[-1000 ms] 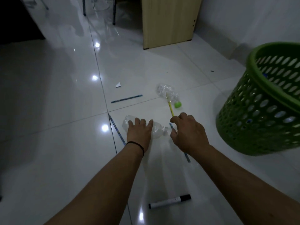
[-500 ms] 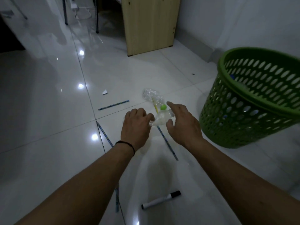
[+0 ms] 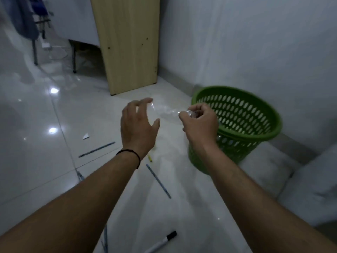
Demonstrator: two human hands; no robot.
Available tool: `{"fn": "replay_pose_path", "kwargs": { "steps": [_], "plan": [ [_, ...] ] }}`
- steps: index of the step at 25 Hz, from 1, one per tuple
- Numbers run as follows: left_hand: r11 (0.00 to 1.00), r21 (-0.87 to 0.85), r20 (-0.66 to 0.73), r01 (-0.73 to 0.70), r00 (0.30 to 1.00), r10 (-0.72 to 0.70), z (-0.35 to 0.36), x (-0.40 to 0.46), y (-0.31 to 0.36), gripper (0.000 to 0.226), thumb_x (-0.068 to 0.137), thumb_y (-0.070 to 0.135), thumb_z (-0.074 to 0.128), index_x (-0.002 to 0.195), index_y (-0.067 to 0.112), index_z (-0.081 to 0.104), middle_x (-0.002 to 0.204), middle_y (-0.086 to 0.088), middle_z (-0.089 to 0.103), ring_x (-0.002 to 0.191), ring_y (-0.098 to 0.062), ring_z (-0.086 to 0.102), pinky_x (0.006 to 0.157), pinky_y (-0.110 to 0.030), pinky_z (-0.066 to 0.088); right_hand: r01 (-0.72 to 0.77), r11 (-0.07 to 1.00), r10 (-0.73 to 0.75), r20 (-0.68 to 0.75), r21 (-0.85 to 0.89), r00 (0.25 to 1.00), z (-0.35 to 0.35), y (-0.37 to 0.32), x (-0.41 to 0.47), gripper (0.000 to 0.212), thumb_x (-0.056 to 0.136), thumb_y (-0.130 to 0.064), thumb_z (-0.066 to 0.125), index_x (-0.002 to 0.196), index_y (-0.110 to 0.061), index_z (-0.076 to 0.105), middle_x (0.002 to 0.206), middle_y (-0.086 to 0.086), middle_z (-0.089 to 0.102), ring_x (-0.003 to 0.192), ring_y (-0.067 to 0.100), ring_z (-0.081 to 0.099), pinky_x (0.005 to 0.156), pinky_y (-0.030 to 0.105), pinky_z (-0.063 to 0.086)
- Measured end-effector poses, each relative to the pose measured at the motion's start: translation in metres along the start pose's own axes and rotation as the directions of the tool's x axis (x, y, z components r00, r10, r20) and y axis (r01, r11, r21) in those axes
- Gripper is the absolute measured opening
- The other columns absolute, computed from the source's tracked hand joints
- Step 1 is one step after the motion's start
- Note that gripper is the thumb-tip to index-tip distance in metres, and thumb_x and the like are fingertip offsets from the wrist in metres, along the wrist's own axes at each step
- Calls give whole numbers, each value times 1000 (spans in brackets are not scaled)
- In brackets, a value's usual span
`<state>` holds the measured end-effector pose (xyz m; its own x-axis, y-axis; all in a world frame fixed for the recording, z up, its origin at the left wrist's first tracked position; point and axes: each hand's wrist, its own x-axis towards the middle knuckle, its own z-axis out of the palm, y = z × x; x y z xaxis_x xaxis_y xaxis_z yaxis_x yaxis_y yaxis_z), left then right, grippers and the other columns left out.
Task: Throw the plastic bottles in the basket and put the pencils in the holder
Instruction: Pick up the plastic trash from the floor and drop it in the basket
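Bottle (image 3: 165, 113) | R hand (image 3: 199, 121) pinched on neck | L hand (image 3: 137, 128) spread wide, fingertips at base

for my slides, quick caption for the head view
Right hand holds a clear plastic bottle beside the green basket, left hand open, pencils on the floor.

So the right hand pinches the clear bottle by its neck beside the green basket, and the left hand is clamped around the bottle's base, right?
Not quite. In the head view the left hand is open, fingers spread near the clear bottle base, not clamped on it. The right hand does pinch the neck beside the green basket.
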<state>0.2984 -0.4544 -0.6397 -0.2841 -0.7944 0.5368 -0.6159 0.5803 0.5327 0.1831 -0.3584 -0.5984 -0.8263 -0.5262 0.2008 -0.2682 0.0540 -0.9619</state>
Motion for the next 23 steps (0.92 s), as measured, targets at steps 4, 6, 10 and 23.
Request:
{"fn": "replay_pose_path", "kwargs": {
  "steps": [4, 6, 10, 23],
  "plan": [
    [980, -200, 73, -16, 997, 31, 7, 13, 52, 36, 85, 40, 68, 117, 32, 51, 106, 4, 58, 100, -16, 54, 75, -30, 45, 139, 988, -151, -235, -70, 960, -41, -12, 14, 19, 70, -19, 71, 82, -19, 56, 87, 3, 63, 71, 15, 59, 58, 25, 52],
    [979, -168, 151, -118, 978, 143, 15, 10, 73, 27, 88, 41, 64, 111, 31, 57, 104, 5, 60, 99, -16, 54, 76, -31, 46, 134, 984, -165, -320, -115, 933, -62, -7, 22, 21, 73, -15, 72, 86, -19, 56, 97, 2, 60, 76, 13, 59, 59, 18, 48],
    [962, -97, 297, -255, 915, 273, 36, 0, 97, 29, 90, 45, 60, 115, 31, 64, 111, 3, 64, 103, -18, 57, 85, -37, 51, 46, 956, -168, -410, -289, 896, -97, 20, 33, 21, 79, -15, 71, 93, -20, 57, 105, -3, 50, 83, 14, 57, 57, 9, 38],
    [959, 148, 325, -242, 928, 184, 33, -12, 50, 22, 94, 44, 54, 105, 33, 68, 100, 7, 68, 92, -17, 61, 74, -35, 52, 427, 581, -505, 104, -693, 857, -43, 55, 6, 10, 82, -23, 64, 91, -19, 61, 87, -3, 56, 78, 14, 49, 73, 35, 49]
  ]
}}
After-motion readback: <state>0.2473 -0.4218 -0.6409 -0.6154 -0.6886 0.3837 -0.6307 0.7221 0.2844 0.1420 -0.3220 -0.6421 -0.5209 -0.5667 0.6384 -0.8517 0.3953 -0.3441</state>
